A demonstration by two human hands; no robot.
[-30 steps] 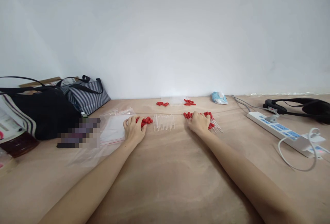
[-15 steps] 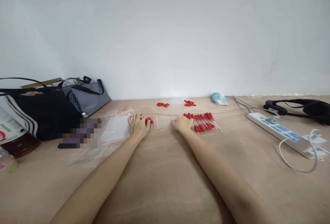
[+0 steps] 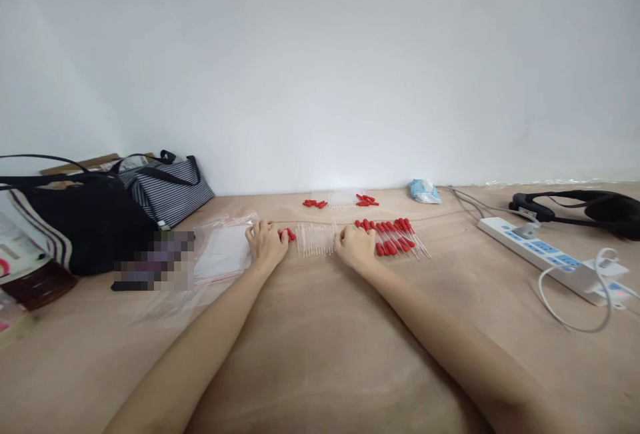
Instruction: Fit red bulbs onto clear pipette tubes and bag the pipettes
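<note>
My left hand [image 3: 267,245] rests over a small heap of red rubber dropper bulbs [image 3: 287,235], its fingers bent and somewhat apart and its thumb by the bulbs. In the middle lies a row of clear, thin dropper tubes [image 3: 316,239], side by side. My right hand [image 3: 356,245] is at the right end of that row, fingers curled together; what they hold, if anything, is hidden. Just right of it, droppers with red bulbs fitted [image 3: 395,237] lie in two rows, tubes slanting towards me.
Near the wall are more clear tubes [image 3: 341,199] with loose red bulbs [image 3: 315,204] on both sides. A plastic bag with white contents [image 3: 223,252] lies left of my left hand. Bags [image 3: 170,187] stand far left. A blue tissue pack [image 3: 425,191], power strip [image 3: 545,254] and black headset [image 3: 595,211] are right.
My right hand has shifted slightly right and its fingers look more curled. My left hand has moved a little left, and the bulbs beside its thumb sit slightly differently.
</note>
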